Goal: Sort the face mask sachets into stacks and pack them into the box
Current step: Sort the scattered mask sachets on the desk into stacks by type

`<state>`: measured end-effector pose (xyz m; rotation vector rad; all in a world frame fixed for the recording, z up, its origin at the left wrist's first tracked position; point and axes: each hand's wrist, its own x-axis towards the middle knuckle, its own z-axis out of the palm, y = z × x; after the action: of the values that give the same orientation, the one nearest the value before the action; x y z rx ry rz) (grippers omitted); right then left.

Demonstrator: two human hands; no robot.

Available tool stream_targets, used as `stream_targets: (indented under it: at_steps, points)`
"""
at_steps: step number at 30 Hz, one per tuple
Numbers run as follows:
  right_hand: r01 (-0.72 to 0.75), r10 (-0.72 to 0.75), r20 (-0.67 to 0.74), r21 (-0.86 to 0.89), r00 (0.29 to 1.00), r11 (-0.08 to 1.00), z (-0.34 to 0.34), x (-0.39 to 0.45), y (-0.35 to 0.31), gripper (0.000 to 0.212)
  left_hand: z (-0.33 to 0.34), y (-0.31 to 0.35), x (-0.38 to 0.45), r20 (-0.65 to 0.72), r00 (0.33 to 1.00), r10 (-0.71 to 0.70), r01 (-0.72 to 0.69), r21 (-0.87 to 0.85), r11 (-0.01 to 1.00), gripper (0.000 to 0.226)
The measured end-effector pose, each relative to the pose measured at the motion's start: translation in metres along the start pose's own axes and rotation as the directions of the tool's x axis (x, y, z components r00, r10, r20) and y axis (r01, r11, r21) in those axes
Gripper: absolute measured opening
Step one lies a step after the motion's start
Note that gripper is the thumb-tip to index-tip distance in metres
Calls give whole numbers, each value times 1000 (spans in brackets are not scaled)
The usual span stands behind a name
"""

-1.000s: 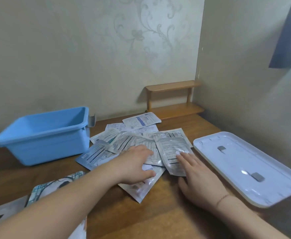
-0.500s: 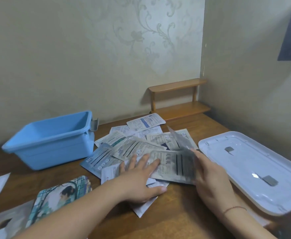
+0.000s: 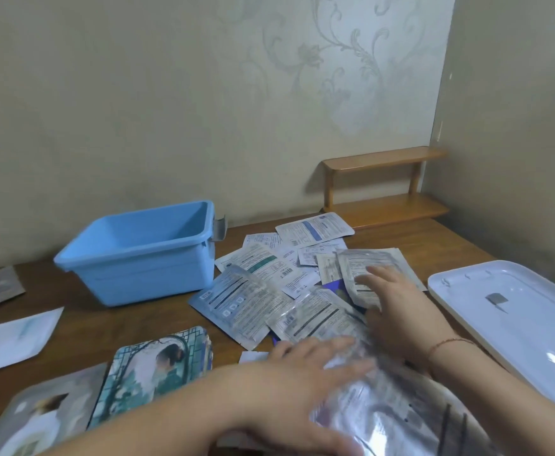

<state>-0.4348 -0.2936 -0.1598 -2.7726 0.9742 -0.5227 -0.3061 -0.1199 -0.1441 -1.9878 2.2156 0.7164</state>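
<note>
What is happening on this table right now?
A person is sorting face mask sachets by hand. The left hand lies flat on a silvery sachet near the camera, while the right hand presses on the loose pile of sachets spread across the wooden table. The blue box stands behind the pile with nothing visible inside, and its white lid lies to the right. A few picture-printed sachets sit at the near left.

sachets (image 3: 246,301): glossy foil | box (image 3: 144,255): smooth plastic | table (image 3: 157,320): wood
</note>
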Motion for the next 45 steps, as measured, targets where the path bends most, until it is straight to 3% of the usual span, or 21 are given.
stream_targets:
  at_steps: [2,5,8,11,13,15,21,25,27,29,31,34,37,41,45]
  points:
    - [160,-160,19,3,987,987,0,-5,-12,50,-24,-21,2,-164,980,-116,98,-112,989,73]
    - [277,-255,331,-18,908,961,11,-19,-25,66,-53,-59,15,-308,879,-363,345,-114,932,64]
    - [263,-222,374,-62,901,963,15,-27,-20,69,-60,-95,27,-198,845,-496,502,-25,865,75]
    - [349,-283,271,-239,920,906,1,-30,-18,66,-54,-118,36,-161,819,-551,555,-17,831,84]
    - [287,-221,220,-346,950,893,-6,-30,-18,61,-48,-124,40,-137,818,-558,563,-6,826,86]
    - [261,-174,267,-334,948,906,-6,-29,-15,61,-45,-125,41,-127,821,-557,562,-2,827,87]
    - [281,-238,150,-473,960,835,-6,-16,-3,65,-53,-119,22,-21,830,-557,555,114,824,91]
    - [413,-426,33,-317,904,854,-13,15,-9,49,-58,-117,7,30,841,-540,534,119,837,97]
    - [412,-418,9,-198,908,889,-13,48,-15,42,-59,-117,3,20,855,-519,515,91,852,97]
    - [337,-335,44,-209,941,918,-6,91,-17,42,-60,-117,0,17,865,-502,499,80,863,98]
    - [185,-159,125,-234,979,954,8,136,-13,45,-60,-119,-2,28,872,-488,485,77,871,99]
    - [59,4,240,-256,971,965,32,188,-7,48,-57,-124,-4,21,890,-456,454,67,888,101]
    - [162,-52,323,-323,945,932,48,219,-2,39,-53,-127,-3,-5,900,-435,435,35,900,99]
    - [382,-182,410,-482,894,789,51,233,2,44,-53,-129,-3,-8,908,-418,418,35,908,100]
    - [488,-257,491,-430,833,760,40,229,11,54,-55,-130,-3,-15,907,-421,421,34,906,101]
